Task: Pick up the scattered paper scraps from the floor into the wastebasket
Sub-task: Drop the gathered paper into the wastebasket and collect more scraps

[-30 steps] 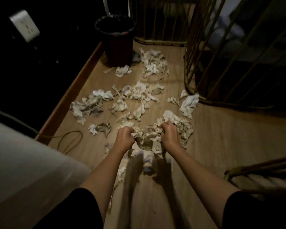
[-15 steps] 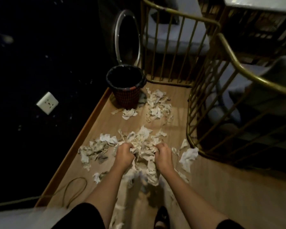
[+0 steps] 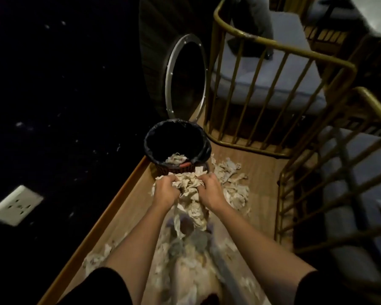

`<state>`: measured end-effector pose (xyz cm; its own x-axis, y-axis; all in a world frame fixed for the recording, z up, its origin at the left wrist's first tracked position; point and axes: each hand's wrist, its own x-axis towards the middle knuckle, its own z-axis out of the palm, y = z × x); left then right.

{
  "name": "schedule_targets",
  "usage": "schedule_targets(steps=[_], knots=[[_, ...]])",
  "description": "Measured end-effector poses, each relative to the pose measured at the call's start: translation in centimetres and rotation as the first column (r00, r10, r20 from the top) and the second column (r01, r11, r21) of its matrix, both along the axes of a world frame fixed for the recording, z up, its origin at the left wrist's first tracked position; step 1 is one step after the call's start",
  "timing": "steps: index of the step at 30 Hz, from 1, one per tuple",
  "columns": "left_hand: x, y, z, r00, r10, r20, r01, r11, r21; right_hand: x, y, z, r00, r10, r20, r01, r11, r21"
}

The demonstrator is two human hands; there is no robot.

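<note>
Two bare hands hold one bundle of crumpled paper scraps point(image 3: 190, 188) between them, just short of the wastebasket point(image 3: 177, 146). Left hand point(image 3: 166, 191): grip closed on the bundle's left side. Right hand point(image 3: 210, 190): grip closed on its right side. Loose ends of the bundle hang down between the forearms. The wastebasket stands on the wooden floor point(image 3: 128, 208) against the dark wall, lined with a black bag, with some paper already lying inside near the front rim. More scraps point(image 3: 231, 172) lie on the floor just right of the basket and beside the right hand; others, blurred, lie lower down between the arms. A brass railing point(image 3: 279, 47) borders the floor on the right. A white wall socket point(image 3: 15, 204) sits at left.
</note>
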<state>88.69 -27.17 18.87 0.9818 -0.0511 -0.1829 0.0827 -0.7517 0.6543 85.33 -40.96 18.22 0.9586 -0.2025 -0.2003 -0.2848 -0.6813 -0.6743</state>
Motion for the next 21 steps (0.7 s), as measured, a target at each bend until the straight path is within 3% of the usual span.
schedule_targets(steps=[5,7,13,15,21], knots=[[12.0,-2.0,-3.7,0.991,0.083,0.109,-0.078,0.996,-0.047,13.7,-1.4,-4.7,0.998,0.027,-0.060,-0.022,0.996,0.088],[16.1,-2.2,-5.2,0.985,0.114,0.126,-0.107,0.992,-0.064,19.8,-2.6,-10.3,0.995,0.033,-0.095,-0.016,0.985,0.171],[23.2,-1.8,-8.3,0.997,0.025,-0.074,-0.037,0.987,-0.157,23.1,-2.3,-7.1,0.975,0.002,-0.223,0.111,0.863,0.492],[23.7,-1.4,-8.9,0.996,-0.002,-0.093,-0.012,0.988,-0.154,23.1,-2.6,-7.8,0.971,-0.018,-0.240,0.140,0.854,0.501],[21.6,-2.0,-8.8,0.987,0.159,-0.014,-0.159,0.986,-0.040,19.7,-2.3,-8.0,0.973,-0.127,-0.191,0.182,0.934,0.306]])
